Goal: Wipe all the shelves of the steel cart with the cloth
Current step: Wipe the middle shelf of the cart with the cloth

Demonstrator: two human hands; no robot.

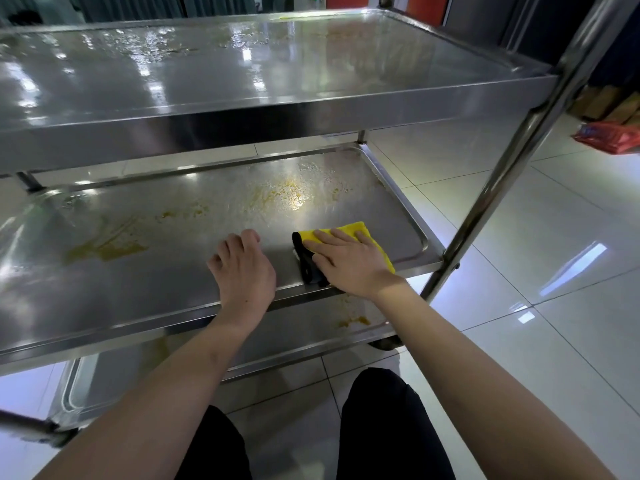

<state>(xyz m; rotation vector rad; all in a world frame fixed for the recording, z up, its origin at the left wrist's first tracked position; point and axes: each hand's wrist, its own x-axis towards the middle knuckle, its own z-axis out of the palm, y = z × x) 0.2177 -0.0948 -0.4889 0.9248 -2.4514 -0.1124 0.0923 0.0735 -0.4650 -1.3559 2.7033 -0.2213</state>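
A three-shelf steel cart fills the view. Its top shelf looks wet and streaked. The middle shelf carries yellow-brown smears at the left and centre. My right hand lies flat with straight fingers on a yellow cloth with a dark underside, pressing it on the shelf's near right corner. My left hand rests on the same shelf just left of the cloth, fingers loosely curled and holding nothing. The bottom shelf shows below the middle one, with a yellow stain.
The cart's right upright post rises beside the cloth. A glossy white tiled floor spreads to the right. A red bag and cartons lie on the floor at the far right. My dark-trousered knees are below the cart.
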